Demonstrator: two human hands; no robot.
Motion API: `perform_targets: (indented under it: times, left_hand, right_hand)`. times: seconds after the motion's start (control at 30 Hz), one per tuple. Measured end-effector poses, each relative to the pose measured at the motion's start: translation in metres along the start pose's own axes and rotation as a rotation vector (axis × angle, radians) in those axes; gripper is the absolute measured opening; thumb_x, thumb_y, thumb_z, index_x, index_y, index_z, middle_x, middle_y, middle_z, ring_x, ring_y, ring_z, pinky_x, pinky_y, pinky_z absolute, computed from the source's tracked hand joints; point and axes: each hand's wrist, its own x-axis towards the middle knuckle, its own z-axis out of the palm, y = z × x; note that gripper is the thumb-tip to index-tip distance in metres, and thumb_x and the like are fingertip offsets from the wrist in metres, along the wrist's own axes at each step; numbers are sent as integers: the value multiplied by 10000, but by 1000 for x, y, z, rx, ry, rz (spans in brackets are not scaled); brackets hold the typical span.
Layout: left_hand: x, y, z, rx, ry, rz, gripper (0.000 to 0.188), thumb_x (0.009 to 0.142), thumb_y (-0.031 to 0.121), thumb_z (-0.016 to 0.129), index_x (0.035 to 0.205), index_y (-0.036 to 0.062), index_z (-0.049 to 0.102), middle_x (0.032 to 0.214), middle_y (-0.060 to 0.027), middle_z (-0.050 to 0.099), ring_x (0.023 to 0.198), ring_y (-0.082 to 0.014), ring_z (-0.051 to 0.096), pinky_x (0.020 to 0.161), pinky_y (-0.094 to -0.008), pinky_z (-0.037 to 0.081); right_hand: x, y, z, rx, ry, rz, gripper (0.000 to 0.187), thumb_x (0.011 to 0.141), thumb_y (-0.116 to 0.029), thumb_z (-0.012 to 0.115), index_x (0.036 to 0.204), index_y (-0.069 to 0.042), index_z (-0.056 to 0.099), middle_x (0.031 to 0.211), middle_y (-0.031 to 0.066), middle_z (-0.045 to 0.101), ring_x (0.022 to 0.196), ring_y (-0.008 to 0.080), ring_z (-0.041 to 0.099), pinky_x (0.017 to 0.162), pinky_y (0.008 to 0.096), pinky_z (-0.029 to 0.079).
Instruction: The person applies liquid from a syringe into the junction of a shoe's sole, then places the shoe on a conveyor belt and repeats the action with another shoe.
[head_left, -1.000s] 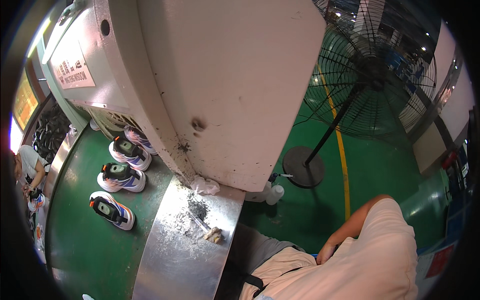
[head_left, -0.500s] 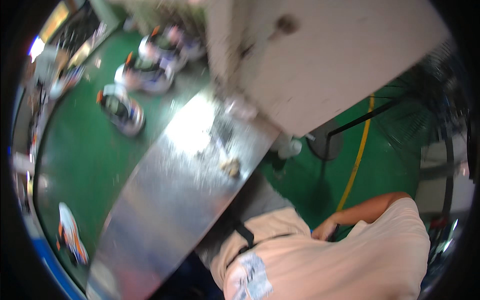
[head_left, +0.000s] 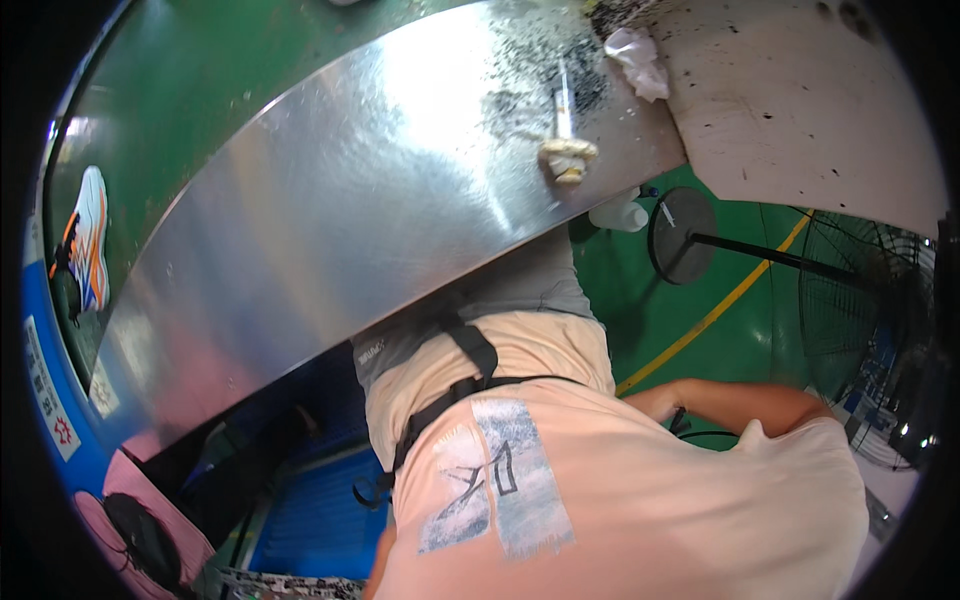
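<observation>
My right hand (head_left: 655, 402) is at my waist, beside a small black object and a thin black cable. My shirt and the angle hide its fingers, so its grip does not show. Only a sliver of my left arm (head_left: 380, 562) appears at the lower edge, and the left hand is out of sight. In front of me is a shiny metal tabletop (head_left: 330, 220). On it lies a slim white-handled item (head_left: 565, 112) with a lumpy yellowish piece (head_left: 568, 158) at its near end, amid scattered dark specks.
A crumpled white cloth or tissue (head_left: 638, 64) lies against a pale, speckled machine panel (head_left: 800, 110). Below the table's right side are a white bottle (head_left: 620, 215) and a fan (head_left: 860, 270) on a round base. A sports shoe (head_left: 90, 240) is at far left, and a pink chair (head_left: 140, 510) lower left.
My view has swung, so the tabletop now lies more level across the picture and several shoes at the upper left have left it. My right hand stays at my waist.
</observation>
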Motion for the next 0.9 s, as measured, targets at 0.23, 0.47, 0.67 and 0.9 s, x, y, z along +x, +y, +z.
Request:
perform_targets:
  times: [0.23,0.47,0.67,0.9]
  left_hand:
    - [-1,-2,-19,29,-121,-84,222,665,163,623,841,29,632,772,-110,626,685,-139,554,643,-292,447]
    - [3,5,-48,90,-152,-105,245,646,153,632,858,31,640,794,-116,635,705,-139,562,658,-292,452]
    - [-3,22,-68,267,3,-49,230,642,138,613,840,24,639,783,-122,636,696,-149,567,652,-296,452]
    - [-31,162,-69,368,552,512,187,709,80,455,721,-32,605,702,-136,609,639,-218,578,610,-313,439]
  right_hand:
    - [6,9,10,-109,-54,63,370,745,-153,653,1073,-15,550,1028,73,582,908,143,520,782,272,424]
    - [14,17,21,-137,-21,65,311,745,-173,655,1002,-16,573,916,47,604,821,117,538,724,257,438]
    - [-9,-19,-23,-230,296,23,268,746,-190,656,941,-17,593,820,26,623,746,94,554,673,245,451]
    - [-41,-134,-47,-224,822,-425,112,770,-116,619,812,-16,590,694,9,588,641,62,536,574,203,419]
